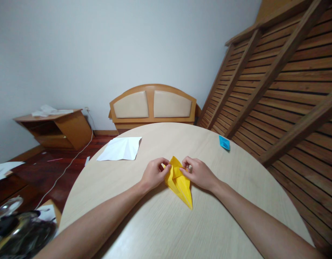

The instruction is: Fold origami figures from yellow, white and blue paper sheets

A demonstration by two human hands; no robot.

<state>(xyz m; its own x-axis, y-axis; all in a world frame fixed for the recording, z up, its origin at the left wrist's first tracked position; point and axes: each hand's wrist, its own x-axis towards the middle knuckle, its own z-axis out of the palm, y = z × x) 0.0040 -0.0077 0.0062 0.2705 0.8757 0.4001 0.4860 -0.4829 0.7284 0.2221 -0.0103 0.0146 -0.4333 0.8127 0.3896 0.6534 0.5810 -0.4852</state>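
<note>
A folded yellow paper (179,183) lies on the round light-wood table (160,230), its long point aimed toward me. My left hand (153,173) pinches its upper left edge between thumb and fingers. My right hand (198,173) pinches the upper right flap, fingertips pressed close to the fold at the top. Both forearms rest low over the table.
A creased white sheet (120,149) lies at the table's far left. A small folded blue paper (224,142) sits at the far right edge. Beyond the table are a wooden headboard (153,106), a slatted bed frame (285,90) leaning at right, and a low cabinet (56,130) at left.
</note>
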